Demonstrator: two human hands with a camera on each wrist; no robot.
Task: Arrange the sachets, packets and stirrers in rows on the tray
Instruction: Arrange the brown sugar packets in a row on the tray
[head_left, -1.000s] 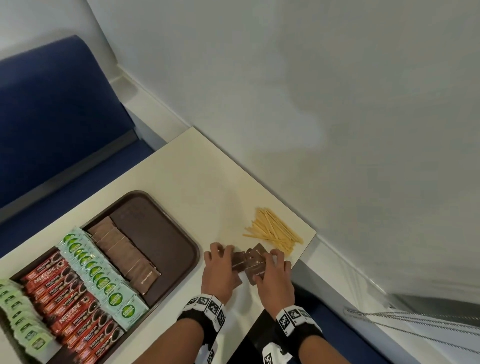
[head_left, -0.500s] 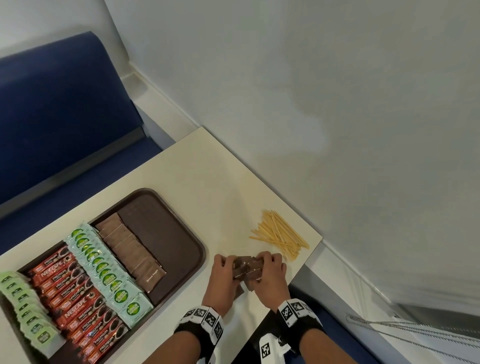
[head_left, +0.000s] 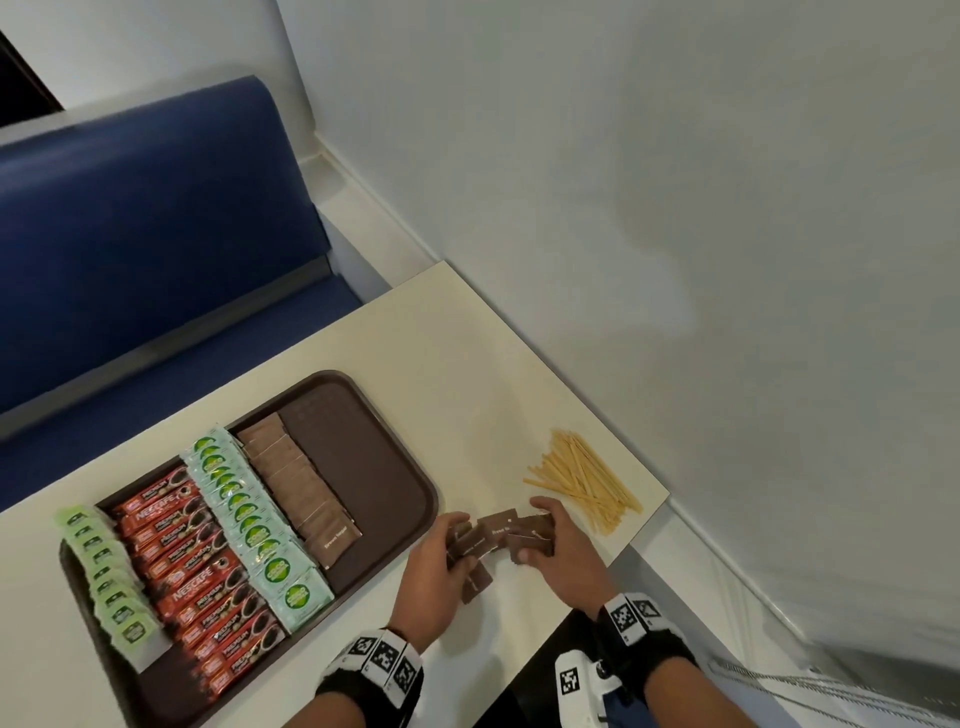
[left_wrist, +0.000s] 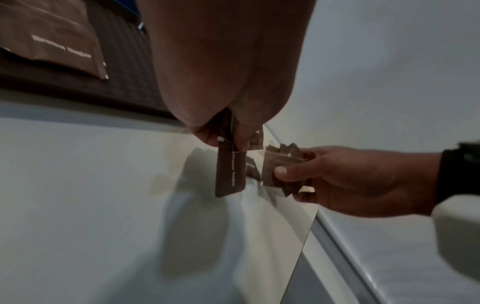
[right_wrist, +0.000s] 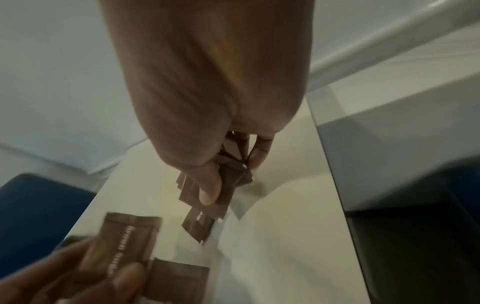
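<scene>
Cream table (head_left: 395, 364) against white wall; one brown tray (head_left: 363, 467) at lower left, holding four rows of packets. One pile of stirrers (head_left: 582, 480) right of centre. Left hand (head_left: 441, 566) and right hand (head_left: 561, 551) each gripping several brown sachets (head_left: 496, 530), exact number unclear, just right of tray.

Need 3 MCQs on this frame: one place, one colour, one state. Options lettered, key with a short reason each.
1. Where do the wooden stirrers lie?
A. on the tray
B. on the table near its far right corner
C. in the left hand

2. What colour are the sachets held in both hands?
A. brown
B. green
C. red

3. What state is the right hand in?
A. flat on the table
B. hanging idle
C. gripping sachets

Key:
1 B: the pile sits on the table, outside the tray.
2 A: they match the brown row on the tray.
3 C: thumb and fingers pinch a bunch, as the left hand does.
</scene>
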